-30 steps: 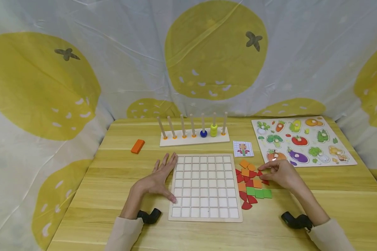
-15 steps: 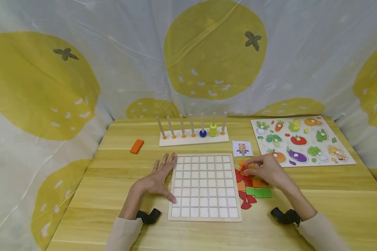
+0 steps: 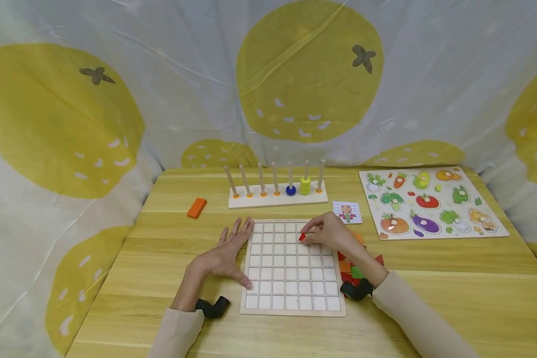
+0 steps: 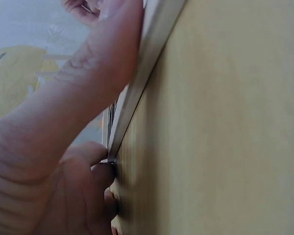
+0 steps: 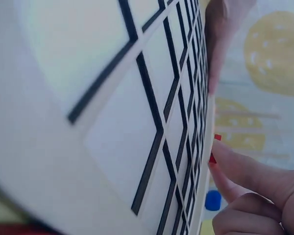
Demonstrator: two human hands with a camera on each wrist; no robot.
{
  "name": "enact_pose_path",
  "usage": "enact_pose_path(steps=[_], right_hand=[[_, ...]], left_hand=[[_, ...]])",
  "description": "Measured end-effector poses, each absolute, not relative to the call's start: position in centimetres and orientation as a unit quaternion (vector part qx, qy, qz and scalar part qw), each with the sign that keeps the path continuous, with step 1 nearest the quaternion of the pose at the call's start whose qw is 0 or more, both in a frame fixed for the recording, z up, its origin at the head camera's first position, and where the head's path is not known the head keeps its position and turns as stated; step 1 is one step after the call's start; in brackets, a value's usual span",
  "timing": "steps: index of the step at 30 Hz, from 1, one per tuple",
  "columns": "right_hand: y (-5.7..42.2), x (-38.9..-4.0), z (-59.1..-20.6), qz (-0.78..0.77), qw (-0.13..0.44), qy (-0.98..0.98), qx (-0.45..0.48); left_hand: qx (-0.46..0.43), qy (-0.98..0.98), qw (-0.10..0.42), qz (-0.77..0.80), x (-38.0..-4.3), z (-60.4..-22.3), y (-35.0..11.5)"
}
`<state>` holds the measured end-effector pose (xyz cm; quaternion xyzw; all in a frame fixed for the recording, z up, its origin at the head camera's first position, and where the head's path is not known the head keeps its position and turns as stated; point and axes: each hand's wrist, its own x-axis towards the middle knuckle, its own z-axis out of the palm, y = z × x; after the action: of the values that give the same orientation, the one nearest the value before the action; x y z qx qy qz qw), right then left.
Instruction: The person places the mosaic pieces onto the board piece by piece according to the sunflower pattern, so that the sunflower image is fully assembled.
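A wooden grid board [image 3: 291, 314] with square cells lies on the table. My left hand [image 3: 223, 256] rests along its left edge, fingers spread and thumb on the frame; the left wrist view shows the thumb [image 4: 88, 73] over the board's edge. Between thumb and index finger, my right hand [image 3: 328, 231] pinches a small red tile [image 3: 302, 236] over the upper right part of the grid. That red tile [image 5: 213, 156] is close to the board's surface in the right wrist view. Right of the board, loose red, orange and green tiles [image 3: 357, 272] are partly hidden under my right forearm.
A printed pattern card [image 3: 346, 212] lies behind the right hand. Behind the board stands a peg rack [image 3: 277, 199] with blue and yellow beads. An orange block [image 3: 197, 208] is at the left, a vegetable puzzle board [image 3: 434, 201] at the back right.
My right hand has moved left from the tile pile to above the grid, carrying the red tile. The left hand has stayed at the board's left edge.
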<state>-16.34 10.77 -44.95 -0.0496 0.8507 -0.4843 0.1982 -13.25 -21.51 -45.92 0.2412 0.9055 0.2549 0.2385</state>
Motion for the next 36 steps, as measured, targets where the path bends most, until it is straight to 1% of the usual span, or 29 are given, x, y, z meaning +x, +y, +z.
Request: enact_pose_path(steps=[8, 28, 36], right_hand=[[10.8, -17.0, -45.5, -0.474, 0.193, 0.857, -0.062], [11.0, -17.6, -45.9, -0.507, 0.222, 0.831, -0.058], [10.5, -17.4, -45.6, -0.511, 0.221, 0.829, -0.053]], left_hand=[[0.241, 0.907, 0.239, 0.251, -13.3, -46.0, -21.3], [0.244, 0.905, 0.235, 0.258, -13.4, -46.1, -21.4], [0.242, 0.904, 0.236, 0.263, -13.3, -46.0, -21.4]])
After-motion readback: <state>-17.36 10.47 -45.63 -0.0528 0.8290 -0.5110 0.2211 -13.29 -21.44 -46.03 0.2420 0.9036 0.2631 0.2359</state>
